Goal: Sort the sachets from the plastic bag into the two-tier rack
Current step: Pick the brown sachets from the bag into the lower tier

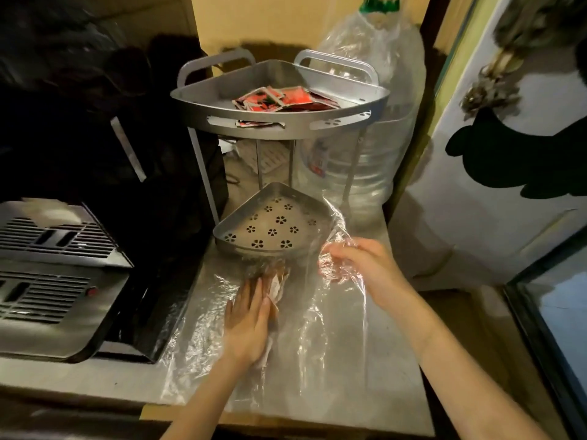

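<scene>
Fingers of left hand flat inside plastic bag, touching sachets.

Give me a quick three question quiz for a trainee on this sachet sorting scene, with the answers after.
1. True or false: the lower tier holds red sachets.
2. Which hand grips the plastic bag edge? A left, B right.
3. Where do the red sachets lie?

Key:
1. False; it shows only its flower-shaped holes.
2. B; the right hand holds it, while the left hand lies flat inside the bag.
3. On the upper tier.
</scene>
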{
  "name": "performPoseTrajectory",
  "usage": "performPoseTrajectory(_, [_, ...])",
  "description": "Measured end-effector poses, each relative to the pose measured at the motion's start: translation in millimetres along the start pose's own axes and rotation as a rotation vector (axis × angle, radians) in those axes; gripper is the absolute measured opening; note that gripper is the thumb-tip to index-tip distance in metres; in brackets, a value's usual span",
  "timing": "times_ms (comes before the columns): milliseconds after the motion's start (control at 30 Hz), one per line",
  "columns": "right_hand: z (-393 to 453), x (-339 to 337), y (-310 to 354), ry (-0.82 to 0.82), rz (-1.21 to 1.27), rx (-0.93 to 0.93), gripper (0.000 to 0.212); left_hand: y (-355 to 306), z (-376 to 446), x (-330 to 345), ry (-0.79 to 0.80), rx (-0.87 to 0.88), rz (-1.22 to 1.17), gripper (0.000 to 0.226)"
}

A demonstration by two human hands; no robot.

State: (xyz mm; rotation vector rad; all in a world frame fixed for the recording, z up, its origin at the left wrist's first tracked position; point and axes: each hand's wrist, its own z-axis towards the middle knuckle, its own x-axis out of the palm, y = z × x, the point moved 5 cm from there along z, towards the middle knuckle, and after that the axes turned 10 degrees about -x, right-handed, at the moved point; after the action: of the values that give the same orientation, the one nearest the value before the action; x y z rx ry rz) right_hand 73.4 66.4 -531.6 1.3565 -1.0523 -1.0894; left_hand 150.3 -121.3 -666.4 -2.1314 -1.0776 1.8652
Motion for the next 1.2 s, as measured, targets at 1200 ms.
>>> performPoseTrajectory(1200, [1.2,-47.4,-88.1,-0.033,0.112,0.365,0.008,4.8,25.0,-52.8,0.053,-0.298,-0.929,0.053])
